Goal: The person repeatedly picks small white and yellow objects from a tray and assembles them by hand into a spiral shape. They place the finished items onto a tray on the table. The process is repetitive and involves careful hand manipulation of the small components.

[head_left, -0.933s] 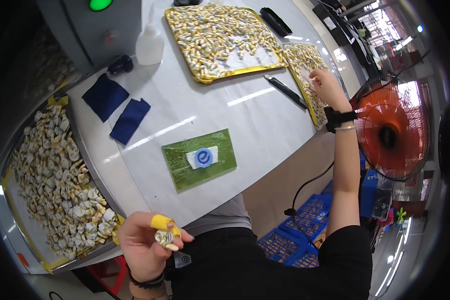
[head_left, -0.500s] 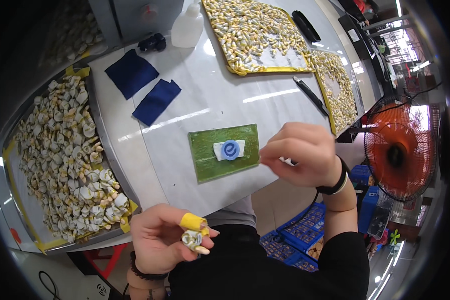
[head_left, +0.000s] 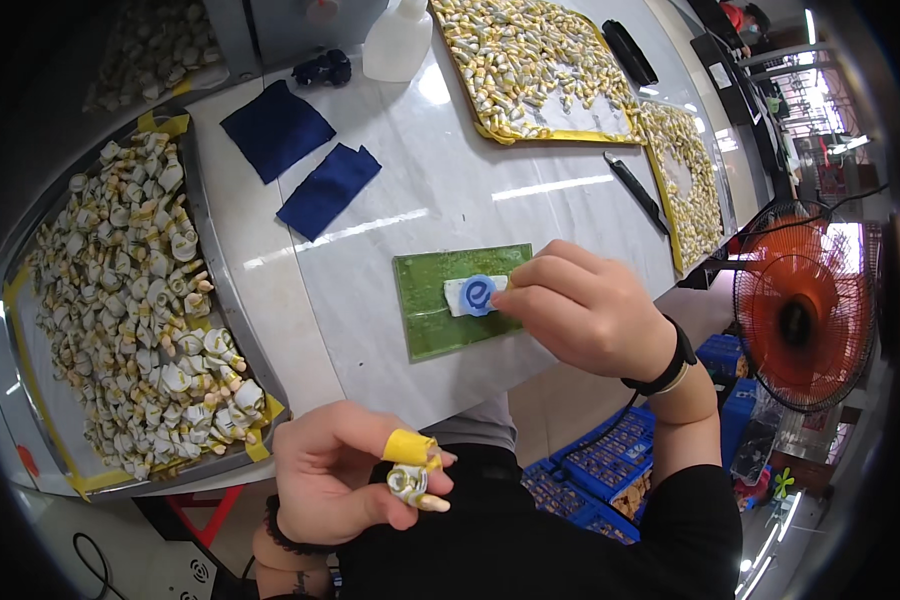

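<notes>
My left hand (head_left: 345,475) pinches a small rolled piece, white and grey with a pale tip (head_left: 408,486), above my lap. Yellow tape wraps one finger of that hand. On the table before me lies a flat green slab (head_left: 425,330) bearing a white block, topped by a round blue disc (head_left: 478,296) with a dark curved mark. My right hand (head_left: 580,310) has its thumb and fingers closed at the disc's right edge. Whatever is between those fingertips is hidden or too small to make out.
A tray of rolled white pieces (head_left: 135,330) stands left. Two yellow-edged trays of small pieces (head_left: 540,70) (head_left: 685,190) lie at the far right, near a black-handled cutter (head_left: 638,193). Blue cloths (head_left: 275,130) and a white bottle (head_left: 398,42) lie beyond. An orange fan (head_left: 800,310) stands right.
My right hand has moved left and closed its fingertips at the blue disc's edge. My left hand keeps the rolled piece. The whole view has shifted slightly.
</notes>
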A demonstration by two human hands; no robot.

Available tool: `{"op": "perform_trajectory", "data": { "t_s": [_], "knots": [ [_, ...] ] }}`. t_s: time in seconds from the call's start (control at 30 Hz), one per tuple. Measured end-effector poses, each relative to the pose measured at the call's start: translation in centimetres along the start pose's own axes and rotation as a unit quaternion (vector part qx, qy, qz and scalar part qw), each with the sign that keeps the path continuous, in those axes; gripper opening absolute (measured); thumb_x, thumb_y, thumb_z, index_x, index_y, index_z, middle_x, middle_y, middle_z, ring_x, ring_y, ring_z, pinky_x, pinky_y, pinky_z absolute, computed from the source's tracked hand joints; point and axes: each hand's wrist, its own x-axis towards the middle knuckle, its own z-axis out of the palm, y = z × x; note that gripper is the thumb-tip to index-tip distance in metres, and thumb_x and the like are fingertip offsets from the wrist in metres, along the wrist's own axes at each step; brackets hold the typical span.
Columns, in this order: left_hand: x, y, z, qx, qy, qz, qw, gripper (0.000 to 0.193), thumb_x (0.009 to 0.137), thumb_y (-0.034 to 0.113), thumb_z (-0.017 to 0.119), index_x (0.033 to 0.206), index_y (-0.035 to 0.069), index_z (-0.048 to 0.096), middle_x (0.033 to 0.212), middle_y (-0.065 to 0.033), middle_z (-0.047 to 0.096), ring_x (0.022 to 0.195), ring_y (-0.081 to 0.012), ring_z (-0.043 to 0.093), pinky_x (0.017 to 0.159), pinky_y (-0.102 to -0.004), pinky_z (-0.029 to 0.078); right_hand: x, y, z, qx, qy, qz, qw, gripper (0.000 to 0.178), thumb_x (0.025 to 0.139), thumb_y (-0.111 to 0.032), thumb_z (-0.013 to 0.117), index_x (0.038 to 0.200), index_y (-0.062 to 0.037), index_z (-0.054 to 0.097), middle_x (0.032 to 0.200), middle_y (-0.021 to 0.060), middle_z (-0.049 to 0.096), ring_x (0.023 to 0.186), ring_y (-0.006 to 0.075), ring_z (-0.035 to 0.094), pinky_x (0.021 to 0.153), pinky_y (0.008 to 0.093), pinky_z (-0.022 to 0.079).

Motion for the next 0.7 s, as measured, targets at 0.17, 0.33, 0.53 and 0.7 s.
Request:
{"op": "perform_trajectory", "data": {
  "t_s": [0.17, 0.33, 0.53, 0.7],
  "knots": [
    [0.2, -0.9, 0.5, 0.168, 0.068, 0.131, 0.975, 0.046, 0.07, 0.034, 0.079, 0.09, 0.002, 0.053, 0.08, -0.0123, 0.063, 0.073, -0.0205, 0.063, 0.071, -0.0374, 0.055, 0.0, -0.8, 0.4, -0.008, -0.007, -0.004, 1.0, 0.026, 0.065, -0.004, 0.064, 0.09, -0.0018, 0.06, 0.08, 0.0056, 0.053, 0.074, 0.0198, 0.056, 0.054, 0.0263, 0.048],
    [0.5, -1.3, -0.2, 0.328, -0.003, 0.23, 0.916, 0.044, 0.069, 0.029, 0.08, 0.092, 0.003, 0.054, 0.083, -0.0116, 0.064, 0.075, -0.0213, 0.062, 0.075, -0.0392, 0.054, 0.4, -2.1, 0.1, 0.141, 0.113, 0.052, 0.982, 0.025, 0.064, 0.003, 0.07, 0.087, -0.0013, 0.064, 0.077, 0.0067, 0.06, 0.065, 0.0199, 0.059, 0.053, 0.0261, 0.048],
    [1.0, -1.2, 0.2, 0.311, -0.036, 0.271, 0.91, 0.031, 0.066, 0.008, 0.082, 0.089, -0.001, 0.064, 0.086, -0.0126, 0.068, 0.071, -0.022, 0.067, 0.074, -0.0369, 0.055, 1.0, -5.1, -0.4, 0.395, 0.179, 0.074, 0.898, 0.02, 0.067, 0.005, 0.072, 0.085, -0.0008, 0.066, 0.075, 0.0098, 0.065, 0.062, 0.0203, 0.063, 0.053, 0.0267, 0.049],
    [1.1, -0.9, 0.6, 0.314, -0.032, 0.265, 0.911, 0.028, 0.066, 0.008, 0.081, 0.088, -0.001, 0.065, 0.086, -0.0116, 0.068, 0.071, -0.0212, 0.067, 0.074, -0.0369, 0.055, 1.0, -5.2, -0.2, 0.402, 0.181, 0.022, 0.897, 0.017, 0.07, 0.006, 0.07, 0.085, 0.0009, 0.065, 0.078, 0.0115, 0.064, 0.063, 0.0218, 0.062, 0.053, 0.0274, 0.049]
  ]
}}
